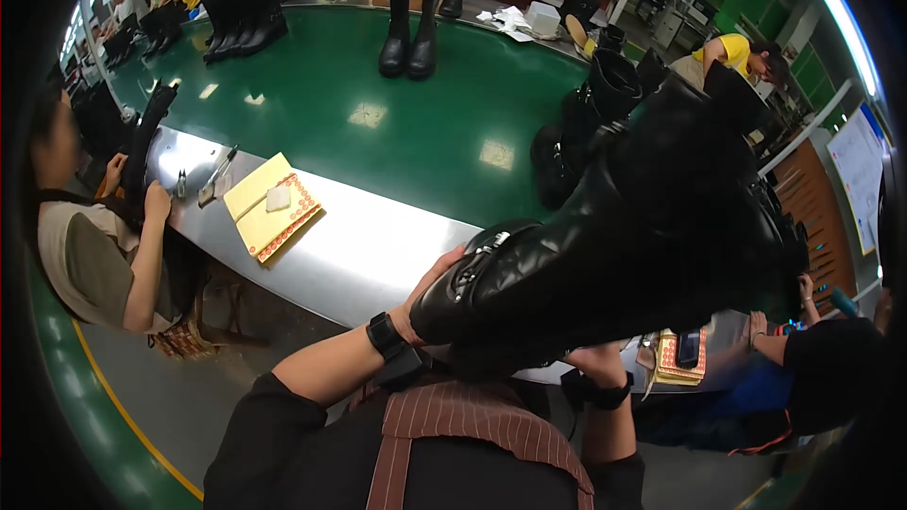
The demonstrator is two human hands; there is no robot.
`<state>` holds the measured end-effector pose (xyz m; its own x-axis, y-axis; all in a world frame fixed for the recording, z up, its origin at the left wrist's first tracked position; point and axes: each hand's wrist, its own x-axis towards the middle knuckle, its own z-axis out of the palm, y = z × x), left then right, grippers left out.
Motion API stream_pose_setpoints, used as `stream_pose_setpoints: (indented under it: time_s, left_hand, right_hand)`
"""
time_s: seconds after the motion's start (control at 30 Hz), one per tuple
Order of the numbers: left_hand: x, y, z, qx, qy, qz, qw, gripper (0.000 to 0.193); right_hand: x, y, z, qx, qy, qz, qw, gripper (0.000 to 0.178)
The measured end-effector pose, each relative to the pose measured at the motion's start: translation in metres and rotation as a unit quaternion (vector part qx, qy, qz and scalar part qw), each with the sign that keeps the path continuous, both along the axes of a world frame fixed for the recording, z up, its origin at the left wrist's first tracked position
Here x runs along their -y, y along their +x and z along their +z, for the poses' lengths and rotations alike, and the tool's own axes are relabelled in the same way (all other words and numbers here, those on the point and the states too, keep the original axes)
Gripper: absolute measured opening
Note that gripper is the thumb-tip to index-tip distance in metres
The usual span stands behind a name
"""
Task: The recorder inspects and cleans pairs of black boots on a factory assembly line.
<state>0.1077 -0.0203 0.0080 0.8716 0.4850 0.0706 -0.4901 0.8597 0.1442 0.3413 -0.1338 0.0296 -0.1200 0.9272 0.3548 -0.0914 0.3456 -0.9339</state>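
Note:
A tall black boot (567, 255) with a quilted panel and metal-buckled straps lies tilted across my view, its foot end toward me and its shaft rising to the right. My left hand (433, 281) is wrapped round the foot end, most of its fingers hidden behind the boot. Under the lower side of the boot, my right hand (598, 357) supports it, its fingers partly covered by the leather. Both wrists wear dark bands.
A green-topped table (312, 66) with a metal edge (331, 246) runs ahead. More black boots (408, 33) stand on it. A yellow pad (269, 203) lies left, near a seated co-worker (99, 236). Another person (831, 368) works close on the right, beside a phone (688, 348).

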Motion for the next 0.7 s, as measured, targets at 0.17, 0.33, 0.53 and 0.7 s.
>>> stream_pose_setpoints:
  time_s: [0.17, 0.33, 0.53, 0.7]
  left_hand:
    - [0.000, 0.003, -0.001, -0.100, -0.035, -0.166, 0.980, 0.038]
    - [0.003, -0.002, 0.004, -0.141, 0.101, -0.126, 0.977, 0.048]
    - [-0.012, -0.014, 0.040, -0.310, 0.251, -0.005, 0.917, 0.066]
    - [-0.010, -0.019, 0.050, -0.339, 0.416, 0.065, 0.841, 0.035]
  right_hand:
    - [-0.011, 0.002, 0.022, -0.373, -0.280, 0.199, 0.862, 0.041]
    - [0.001, -0.006, 0.005, 0.135, -0.019, -0.064, 0.989, 0.044]
    - [0.017, 0.011, 0.013, -0.103, -0.175, -0.049, 0.978, 0.044]
    - [0.015, 0.007, 0.002, 0.070, -0.104, -0.182, 0.975, 0.042]
